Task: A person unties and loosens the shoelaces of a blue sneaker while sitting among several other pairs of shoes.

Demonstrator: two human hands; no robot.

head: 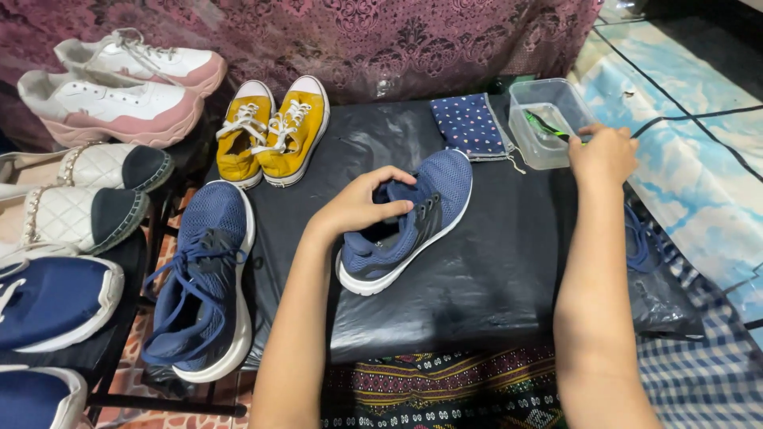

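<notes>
At the left edge of the frame, the dark blue white-soled shoes (48,302) are cut off. The left hand (362,205) hides the opening of the blue mesh sneaker (409,222). The right hand (604,155) covers the near corner of the clear plastic container (548,119); its green contents are too small to tell.

I see a blue knit-mesh shoe (413,226) with a smooth white rubber sole lying on glossy, wrinkled black plastic sheeting (493,270), beside a clear plastic tub (548,119) and a dotted cloth pouch (470,125).

sneaker (413,226): navy blue, white sole
canvas shoes (274,131): yellow, white laces
pouch (470,125): navy, white-dotted
mat (493,270): black
</notes>
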